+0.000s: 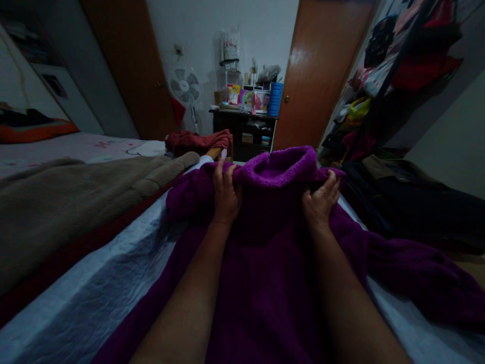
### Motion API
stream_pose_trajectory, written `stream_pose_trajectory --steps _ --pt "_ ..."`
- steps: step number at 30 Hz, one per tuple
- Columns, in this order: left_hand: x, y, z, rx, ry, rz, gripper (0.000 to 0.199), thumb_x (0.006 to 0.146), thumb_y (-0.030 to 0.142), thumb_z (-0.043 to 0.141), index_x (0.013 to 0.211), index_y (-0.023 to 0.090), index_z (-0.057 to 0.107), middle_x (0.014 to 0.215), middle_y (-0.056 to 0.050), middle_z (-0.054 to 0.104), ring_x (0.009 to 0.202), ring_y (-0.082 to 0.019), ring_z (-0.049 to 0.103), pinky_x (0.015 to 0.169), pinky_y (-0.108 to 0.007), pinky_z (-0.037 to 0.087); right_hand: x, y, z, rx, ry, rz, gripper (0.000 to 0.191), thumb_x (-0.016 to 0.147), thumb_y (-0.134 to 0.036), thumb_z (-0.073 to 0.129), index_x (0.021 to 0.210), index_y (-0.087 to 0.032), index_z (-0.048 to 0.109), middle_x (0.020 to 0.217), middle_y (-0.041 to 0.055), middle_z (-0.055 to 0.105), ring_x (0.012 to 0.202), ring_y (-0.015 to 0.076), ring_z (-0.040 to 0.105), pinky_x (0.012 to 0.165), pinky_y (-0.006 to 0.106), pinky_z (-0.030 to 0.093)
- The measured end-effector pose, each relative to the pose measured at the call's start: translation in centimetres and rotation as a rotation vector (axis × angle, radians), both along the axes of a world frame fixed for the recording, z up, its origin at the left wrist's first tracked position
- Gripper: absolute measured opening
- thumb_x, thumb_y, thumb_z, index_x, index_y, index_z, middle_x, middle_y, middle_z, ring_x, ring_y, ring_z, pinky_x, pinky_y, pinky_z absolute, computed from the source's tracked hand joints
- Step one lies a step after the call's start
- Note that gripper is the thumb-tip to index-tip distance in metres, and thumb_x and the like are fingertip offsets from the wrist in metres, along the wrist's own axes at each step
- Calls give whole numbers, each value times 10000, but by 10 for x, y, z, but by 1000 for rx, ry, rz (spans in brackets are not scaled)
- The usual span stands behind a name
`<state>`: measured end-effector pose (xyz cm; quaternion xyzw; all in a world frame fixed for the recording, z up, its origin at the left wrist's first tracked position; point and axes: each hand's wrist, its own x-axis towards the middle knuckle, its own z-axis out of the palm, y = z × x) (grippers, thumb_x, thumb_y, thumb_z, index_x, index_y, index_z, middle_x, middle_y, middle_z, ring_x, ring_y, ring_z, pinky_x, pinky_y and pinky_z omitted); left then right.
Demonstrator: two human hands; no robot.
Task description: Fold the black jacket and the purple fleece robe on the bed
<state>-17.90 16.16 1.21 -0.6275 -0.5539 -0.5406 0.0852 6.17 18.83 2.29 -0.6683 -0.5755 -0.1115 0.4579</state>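
A purple fleece sweater with a thick, fuzzy collar lies spread over the bed, its neck opening away from me. My left hand grips the shoulder to the left of the collar, fingers over the cloth and thumb beneath. At the opposite shoulder, my right hand pinches the fabric in the same way. Both shoulders are lifted a little off the bed. One sleeve stretches out to the right; the other lies bunched at the left.
Beneath the sweater is a pale blue sheet. A brown-grey blanket lies to the left, and dark folded clothes are stacked at right. Farther off stand a white fan, a dark dresser and wooden doors.
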Motion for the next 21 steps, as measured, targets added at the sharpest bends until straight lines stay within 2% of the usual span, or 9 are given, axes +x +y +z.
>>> stream_pose_trajectory --steps 2,5,7,10,12,14,17,21 --pt "0 2 -9 -63 65 32 645 908 315 503 1471 196 209 1603 -163 9 1474 -300 58 1156 -516 201 -2 12 -7 -23 -6 -46 733 778 -264 409 1447 -126 145 1493 232 238 1428 326 147 1077 595 205" --pt "-1 9 -32 -233 209 72 883 803 229 623 1510 161 97 1597 -191 -85 1473 -325 -10 1156 -538 192 -4 28 -38 -213 -26 -43 804 762 -257 416 1472 -80 83 1512 251 220 1437 335 119 1092 610 156" --pt "0 15 -47 -335 293 83 909 759 161 641 1513 161 132 1600 -185 -70 1474 -318 24 1162 -509 204 -7 32 -62 -393 -68 -15 865 739 -259 452 1482 -42 66 1518 259 223 1434 361 111 1101 614 125" --pt "4 21 -58 -399 378 74 756 790 119 575 1482 182 279 1607 -139 96 1465 -271 151 1173 -453 206 -12 29 -88 -423 -188 9 837 748 -251 472 1490 -56 137 1551 227 194 1444 352 67 1119 605 63" --pt "8 23 -61 -444 428 9 603 851 147 502 1439 184 376 1559 -109 291 1432 -231 262 1171 -415 225 -16 27 -94 -363 -255 87 743 783 -237 452 1473 -70 233 1561 186 212 1451 309 77 1142 557 55" --pt "13 24 -64 -515 465 -55 506 906 229 453 1409 187 432 1499 -93 410 1403 -227 322 1159 -400 251 -19 27 -95 -350 -292 226 622 836 -229 407 1433 -68 333 1546 163 274 1443 259 155 1159 474 106" --pt "16 24 -75 -636 474 -8 547 919 431 451 1420 210 438 1526 -99 363 1426 -314 257 1158 -467 221 -22 29 -95 -482 -332 389 514 918 -289 357 1390 -99 428 1509 141 365 1409 237 264 1145 421 177" --pt "17 25 -87 -811 457 55 680 880 622 397 1455 260 393 1573 -94 265 1440 -391 163 1155 -526 164 -23 31 -98 -687 -404 406 530 959 -424 342 1414 -168 430 1524 100 357 1421 273 239 1142 486 140"
